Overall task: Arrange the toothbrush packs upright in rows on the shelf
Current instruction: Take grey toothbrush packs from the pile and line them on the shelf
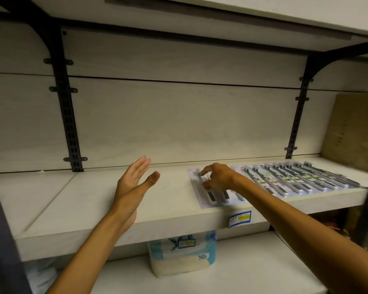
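Note:
Several toothbrush packs [295, 179] lie flat and overlapping in a row along the right half of the white shelf [94, 198]. The leftmost pack [202, 194] lies nearest the shelf's middle, with grey brushes on a pale card. My right hand [218, 177] is over this pack, its thumb and fingers pinching it near the brush head. My left hand [134, 179] hovers above the shelf to the left of the packs, palm turned right, fingers straight, holding nothing.
A blue and yellow price tag [239, 218] hangs on the shelf's front edge. Black bracket rails [69, 124] run up the back panel. A brown board [353, 132] leans at the far right. A wrapped package [182, 253] sits on the shelf below.

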